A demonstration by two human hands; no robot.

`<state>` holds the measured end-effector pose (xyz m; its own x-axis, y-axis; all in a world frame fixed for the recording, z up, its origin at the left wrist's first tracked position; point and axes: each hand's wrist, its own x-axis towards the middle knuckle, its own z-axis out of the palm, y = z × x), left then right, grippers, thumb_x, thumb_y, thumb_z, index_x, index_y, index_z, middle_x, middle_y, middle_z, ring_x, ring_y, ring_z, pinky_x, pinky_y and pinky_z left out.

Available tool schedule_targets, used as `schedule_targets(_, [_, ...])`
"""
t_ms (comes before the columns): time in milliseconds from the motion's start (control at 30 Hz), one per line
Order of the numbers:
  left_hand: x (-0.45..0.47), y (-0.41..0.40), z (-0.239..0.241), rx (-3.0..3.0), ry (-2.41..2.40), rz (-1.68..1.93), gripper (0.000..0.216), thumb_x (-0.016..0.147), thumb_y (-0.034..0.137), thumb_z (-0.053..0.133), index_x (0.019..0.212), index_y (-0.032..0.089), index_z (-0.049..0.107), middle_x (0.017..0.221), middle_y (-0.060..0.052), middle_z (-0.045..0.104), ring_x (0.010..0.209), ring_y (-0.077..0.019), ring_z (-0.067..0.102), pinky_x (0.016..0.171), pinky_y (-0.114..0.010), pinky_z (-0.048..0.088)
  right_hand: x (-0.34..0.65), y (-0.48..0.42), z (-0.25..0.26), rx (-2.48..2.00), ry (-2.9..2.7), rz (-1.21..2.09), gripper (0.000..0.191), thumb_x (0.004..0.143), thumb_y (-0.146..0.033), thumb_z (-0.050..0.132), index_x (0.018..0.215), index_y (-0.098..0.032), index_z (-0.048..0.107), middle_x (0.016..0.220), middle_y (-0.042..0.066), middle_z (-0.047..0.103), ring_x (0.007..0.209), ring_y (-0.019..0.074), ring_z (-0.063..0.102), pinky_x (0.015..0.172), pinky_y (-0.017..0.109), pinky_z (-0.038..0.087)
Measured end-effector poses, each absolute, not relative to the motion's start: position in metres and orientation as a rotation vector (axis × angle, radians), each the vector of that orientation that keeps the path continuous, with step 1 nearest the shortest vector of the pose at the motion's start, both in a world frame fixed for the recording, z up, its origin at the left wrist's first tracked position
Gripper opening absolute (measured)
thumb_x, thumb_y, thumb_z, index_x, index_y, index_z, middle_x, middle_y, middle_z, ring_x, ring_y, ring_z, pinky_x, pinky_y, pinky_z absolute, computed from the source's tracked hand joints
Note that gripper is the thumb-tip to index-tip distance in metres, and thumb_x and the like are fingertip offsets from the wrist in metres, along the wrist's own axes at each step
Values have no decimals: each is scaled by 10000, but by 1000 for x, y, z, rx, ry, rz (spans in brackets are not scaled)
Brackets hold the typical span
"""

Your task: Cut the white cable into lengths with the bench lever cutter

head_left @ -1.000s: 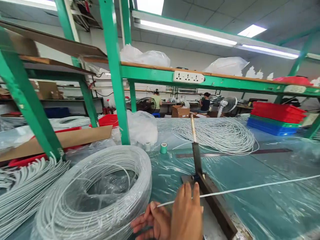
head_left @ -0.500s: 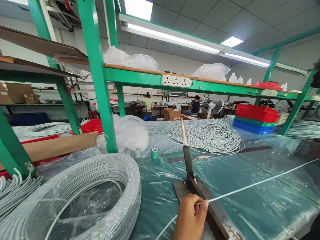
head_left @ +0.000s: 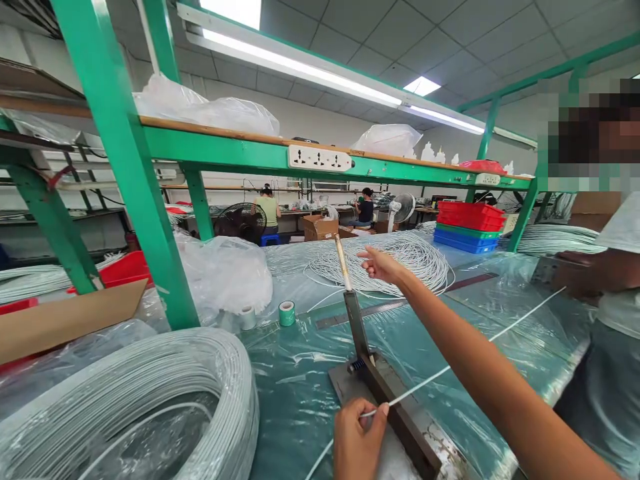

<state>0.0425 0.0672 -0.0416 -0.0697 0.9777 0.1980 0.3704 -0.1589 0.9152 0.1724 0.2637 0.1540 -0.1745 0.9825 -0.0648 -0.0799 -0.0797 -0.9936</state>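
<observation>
Pinching the thin white cable [head_left: 450,369] between thumb and finger, my left hand [head_left: 356,441] sits low at 6 o'clock and presses it flat on the dark rusty metal cutter base [head_left: 400,417]. I think it holds tight there so the cable stays straight across the base. The cable runs off toward 2 o'clock, where another person's hand [head_left: 575,275] seems to hold the far end.

My right hand [head_left: 381,265] stretches out toward 12 o'clock, fingers loose and holding nothing, just beside the pale handle of the cutter's raised lever [head_left: 343,262]. The lever stands up, so the blade is off the cable.

At 9 o'clock is a big round coil of grey-white cable wrapped in clear plastic [head_left: 145,407]. Farther off sit a small green roll of tape [head_left: 287,313], a loose white cable pile [head_left: 400,263], and a thick green metal post [head_left: 135,180] that blocks the left side.
</observation>
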Motion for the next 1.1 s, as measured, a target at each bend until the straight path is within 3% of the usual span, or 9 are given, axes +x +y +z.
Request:
schedule_targets(200, [41,69,-41,1497,1463,1174,432,681,528,530,473,193,351,499,58,228,498,-95,256,503,-256,190,141,288,148,-1052,-1260,1743,529,940,-536,155,825,-136,481,463,-71,296,346,39,114,325,121,142])
schedule_targets(433, [43,76,-49,1459,1458,1200,422,650,522,509,455,200,317,497,48,243,508,-95,252,502,-248,194,133,272,163,-1035,-1209,1766,533,936,-537,91,785,-159,435,444,-85,255,320,37,126,313,103,138])
schedule_targets(533, [43,76,-48,1454,1470,1169,410,641,534,494,462,195,350,496,39,287,512,-101,287,513,-250,202,152,243,174,-981,-1223,1743,564,930,-562,101,874,-145,477,440,-73,349,308,30,217,337,93,184])
schedule_targets(667, [42,73,-37,1417,1429,1117,405,603,556,482,464,195,362,503,36,302,517,-102,293,516,-247,211,189,178,184,-913,-1284,1670,616,911,-502,65,1074,-61,462,673,21,600,491,18,547,466,97,296])
schedule_targets(733, [42,72,-33,1414,1426,1111,403,591,558,478,456,197,359,498,36,298,515,-102,289,518,-249,211,209,140,181,-968,-1263,1644,586,893,-496,103,1082,-72,459,731,64,641,543,46,602,462,104,299])
schedule_targets(867, [41,72,-28,1420,1417,1123,403,587,557,477,452,194,367,494,32,310,515,-103,299,521,-249,214,246,66,157,-1160,-1203,1616,423,878,-493,332,952,-132,538,653,80,657,453,79,584,396,97,309])
schedule_targets(933, [41,72,-28,1424,1411,1121,412,582,566,480,448,193,367,494,30,310,520,-105,297,523,-250,214,258,36,142,-1259,-1224,1627,365,858,-419,480,1105,-158,541,707,83,666,450,83,572,392,111,368])
schedule_targets(1000, [40,72,-27,1437,1413,1119,422,579,575,482,442,197,355,489,32,301,523,-107,292,526,-254,213,265,13,129,-1357,-1207,1655,538,818,-363,573,1307,-201,418,776,78,662,463,86,571,407,130,428])
schedule_targets(1100, [40,72,-26,1450,1413,1135,429,582,580,480,436,204,333,485,33,287,521,-108,283,524,-259,211,266,-8,114,-1453,-1164,1684,634,764,-384,583,1333,-196,377,753,39,620,423,76,543,377,134,418])
